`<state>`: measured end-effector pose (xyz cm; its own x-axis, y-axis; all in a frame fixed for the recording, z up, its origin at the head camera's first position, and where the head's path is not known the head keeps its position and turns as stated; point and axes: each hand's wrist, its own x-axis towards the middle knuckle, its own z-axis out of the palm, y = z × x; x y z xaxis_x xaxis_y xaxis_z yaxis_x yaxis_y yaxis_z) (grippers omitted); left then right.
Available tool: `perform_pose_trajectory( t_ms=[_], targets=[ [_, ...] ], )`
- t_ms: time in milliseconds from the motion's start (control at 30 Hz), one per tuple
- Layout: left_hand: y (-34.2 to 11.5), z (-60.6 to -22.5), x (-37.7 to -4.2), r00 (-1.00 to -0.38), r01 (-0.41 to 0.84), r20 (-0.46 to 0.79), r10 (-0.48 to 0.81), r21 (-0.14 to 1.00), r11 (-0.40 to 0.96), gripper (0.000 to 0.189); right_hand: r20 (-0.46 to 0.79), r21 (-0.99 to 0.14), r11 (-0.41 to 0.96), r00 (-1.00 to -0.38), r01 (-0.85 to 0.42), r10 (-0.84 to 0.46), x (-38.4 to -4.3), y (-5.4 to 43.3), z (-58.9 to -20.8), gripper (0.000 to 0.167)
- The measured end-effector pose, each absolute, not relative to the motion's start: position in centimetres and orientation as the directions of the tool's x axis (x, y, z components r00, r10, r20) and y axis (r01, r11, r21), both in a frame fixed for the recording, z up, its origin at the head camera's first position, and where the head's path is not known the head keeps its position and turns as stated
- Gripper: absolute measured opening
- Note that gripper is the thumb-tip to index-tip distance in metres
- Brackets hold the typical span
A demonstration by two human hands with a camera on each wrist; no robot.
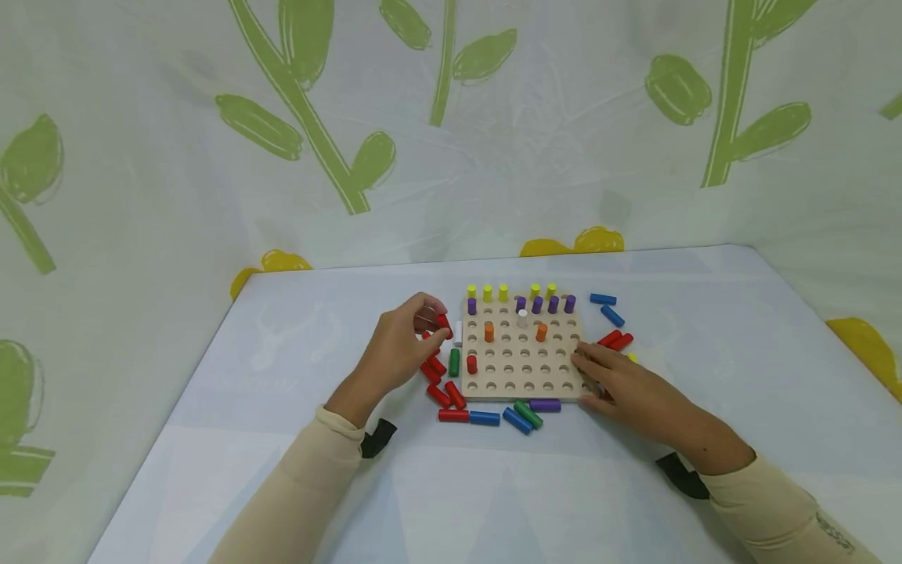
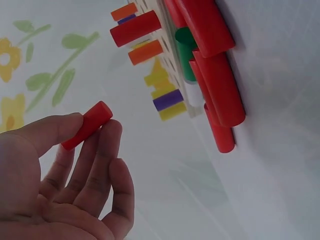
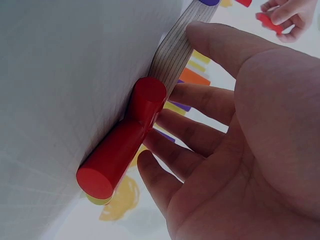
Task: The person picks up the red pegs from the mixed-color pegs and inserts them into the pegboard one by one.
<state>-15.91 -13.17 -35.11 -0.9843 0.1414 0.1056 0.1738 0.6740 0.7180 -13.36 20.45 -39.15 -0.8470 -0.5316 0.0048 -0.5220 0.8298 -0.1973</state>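
My left hand (image 1: 398, 345) pinches a red peg (image 1: 444, 326) between thumb and fingertips, just off the left edge of a wooden pegboard (image 1: 517, 361). In the left wrist view this red peg (image 2: 90, 125) is tilted, clear of the board. My right hand (image 1: 637, 392) rests at the board's right front corner, its fingers extended and loosely bent. The thumb touches the board's layered side (image 3: 172, 47) in the right wrist view. Upright in the holes are yellow and purple pegs at the back, a white peg (image 1: 522, 318), two orange pegs and a red peg (image 1: 471, 364).
Loose red pegs (image 1: 437, 395), a green peg (image 1: 454, 363) and a white peg lie left of the board. Blue, green and purple pegs (image 1: 545, 406) lie in front. Blue pegs (image 1: 612, 316) and red pegs (image 1: 620, 341) lie to its right. A patterned cloth (image 1: 493, 180) hangs behind.
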Motion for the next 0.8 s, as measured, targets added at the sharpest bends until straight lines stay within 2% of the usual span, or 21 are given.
perform_pose_trajectory(
  t_ms=[267,800],
  targets=[
    [-12.8,-34.5,-14.7,-0.978,0.204,0.119,0.169,0.694,0.69,0.03,0.012,-0.188,0.829,-0.845,-0.528,-0.535,-13.4,20.6,-39.3,0.067],
    [-12.5,-34.7,-14.2,-0.969,0.203,0.042,0.242,0.692,0.693,0.027,0.007,-0.191,0.833,-0.85,-0.518,-0.527,-13.3,20.4,-39.2,0.068]
  ],
)
